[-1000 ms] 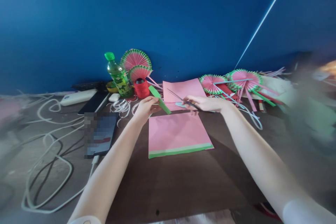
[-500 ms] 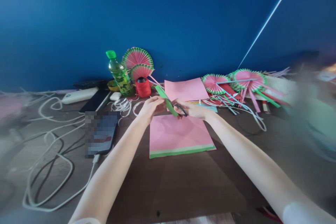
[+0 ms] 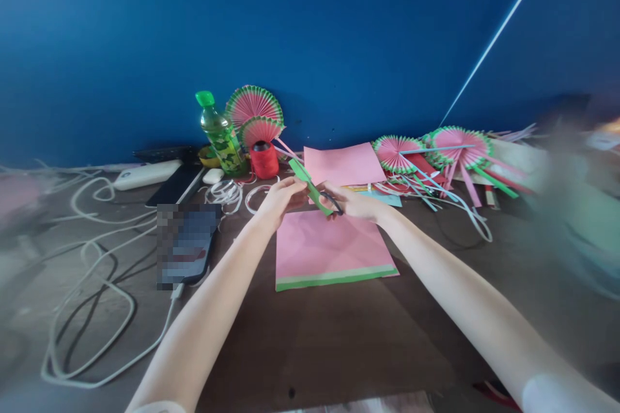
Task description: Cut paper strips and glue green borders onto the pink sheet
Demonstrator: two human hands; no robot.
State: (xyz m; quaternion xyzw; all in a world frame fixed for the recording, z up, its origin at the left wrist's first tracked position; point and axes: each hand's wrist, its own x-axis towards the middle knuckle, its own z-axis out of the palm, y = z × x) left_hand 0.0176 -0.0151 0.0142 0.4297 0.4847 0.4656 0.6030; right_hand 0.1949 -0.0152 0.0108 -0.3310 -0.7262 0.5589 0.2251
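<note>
My left hand point(image 3: 285, 198) pinches a green paper strip point(image 3: 301, 171), which slants down to the right between my hands. In my right hand point(image 3: 356, 202) is a pair of scissors with dark handles point(image 3: 333, 202). Their blades are at the green strip and mostly hidden by it. Both hands hover over the far edge of a pink sheet point(image 3: 329, 245) lying on the table. Along its near edge runs a band of light and darker green paper. A second pink sheet point(image 3: 343, 164) lies just beyond my hands.
Pleated pink-and-green paper fans point(image 3: 254, 110) lean on the blue wall, with more fans point(image 3: 458, 145) at right. A green-capped bottle point(image 3: 223, 139) and red thread spool point(image 3: 264, 160) stand left. A phone point(image 3: 191, 248) with a white cable point(image 3: 130, 310) lies by my left arm.
The green strip and the scissors have shifted slightly between my hands. Both hands keep nearly the same place, and the things on the table stay put.
</note>
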